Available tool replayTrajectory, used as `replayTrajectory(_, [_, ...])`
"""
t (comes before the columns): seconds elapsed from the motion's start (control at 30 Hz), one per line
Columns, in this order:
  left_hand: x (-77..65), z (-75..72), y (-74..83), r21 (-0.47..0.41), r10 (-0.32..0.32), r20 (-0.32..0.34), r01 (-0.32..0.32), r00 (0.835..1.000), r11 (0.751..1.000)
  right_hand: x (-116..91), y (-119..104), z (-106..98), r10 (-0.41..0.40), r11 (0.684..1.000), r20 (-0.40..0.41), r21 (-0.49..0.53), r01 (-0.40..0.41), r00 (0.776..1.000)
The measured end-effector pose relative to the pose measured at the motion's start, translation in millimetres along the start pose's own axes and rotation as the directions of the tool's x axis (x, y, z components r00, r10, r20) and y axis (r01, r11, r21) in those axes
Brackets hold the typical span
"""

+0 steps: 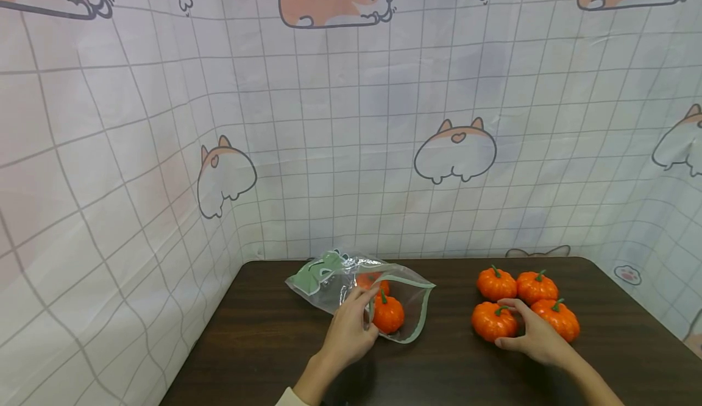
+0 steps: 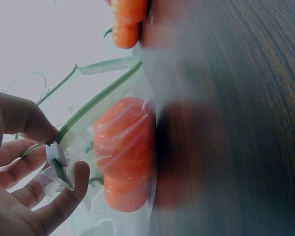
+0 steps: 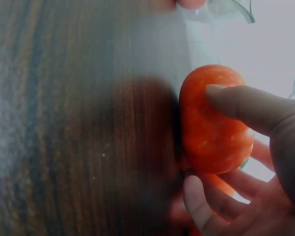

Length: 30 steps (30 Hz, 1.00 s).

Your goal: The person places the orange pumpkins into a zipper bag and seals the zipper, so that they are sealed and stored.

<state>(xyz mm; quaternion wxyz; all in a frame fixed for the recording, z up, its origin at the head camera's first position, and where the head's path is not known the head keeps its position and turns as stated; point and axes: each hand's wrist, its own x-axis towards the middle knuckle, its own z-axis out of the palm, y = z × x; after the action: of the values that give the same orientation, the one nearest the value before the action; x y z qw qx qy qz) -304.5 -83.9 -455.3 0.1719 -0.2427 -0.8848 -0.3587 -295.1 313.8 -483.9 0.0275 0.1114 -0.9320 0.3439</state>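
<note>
A clear zip bag (image 1: 340, 296) with a green-edged mouth lies on its side, mouth facing right. My left hand (image 1: 351, 327) pinches the edge of that mouth; its zip slider (image 2: 58, 160) shows between the fingers in the left wrist view. Inside the bag are two small orange pumpkins, one (image 1: 388, 314) close to the mouth and another (image 1: 373, 283) behind it. Over on the right, my right hand (image 1: 534, 336) grips the front left pumpkin (image 1: 490, 322) of a cluster. In the right wrist view the thumb presses on this pumpkin's (image 3: 214, 132) side, with fingers curled behind.
Three more pumpkins sit close around the right hand: one at the back left (image 1: 496, 284), one at the back right (image 1: 537, 288), one at the front right (image 1: 558, 320). Beneath everything is a dark wooden table (image 1: 263, 345), backed by a patterned curtain (image 1: 351, 150).
</note>
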Motion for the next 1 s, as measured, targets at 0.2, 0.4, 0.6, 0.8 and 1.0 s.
replayTrajectory(0.2, [0.2, 0.0, -0.3, -0.008, 0.0, 0.003, 0.0, 1.0, 1.0, -0.2, 1.4, -0.2, -0.009, 1.0, 0.008, 0.026, 0.009, 1.0])
replayTrajectory(0.4, [0.3, 0.2, -0.5, -0.009, -0.002, 0.003, 0.002, 1.0, 1.0, 0.0, 3.6, 0.2, -0.019, 0.999, 0.007, 0.03, 0.019, 1.0])
replayTrajectory(0.6, [0.1, 0.8, -0.5, -0.009, 0.0, 0.0, 0.0, 1.0, 1.0, 0.2, 3.4, 0.6, -0.013, 1.0, 0.002, 0.02, 0.013, 1.0])
replayTrajectory(0.8, [-0.4, 0.3, 0.0, -0.013, 0.0, 0.002, 0.0, 1.0, 1.0, 0.4, 3.6, 1.6, -0.004, 1.0, -0.002, 0.011, 0.004, 1.0])
replayTrajectory(1.0, [-0.2, 0.5, -0.5, -0.015, 0.002, 0.002, -0.002, 1.0, 1.0, 0.1, -0.8, 0.2, 0.004, 0.999, -0.001, 0.034, -0.004, 1.0])
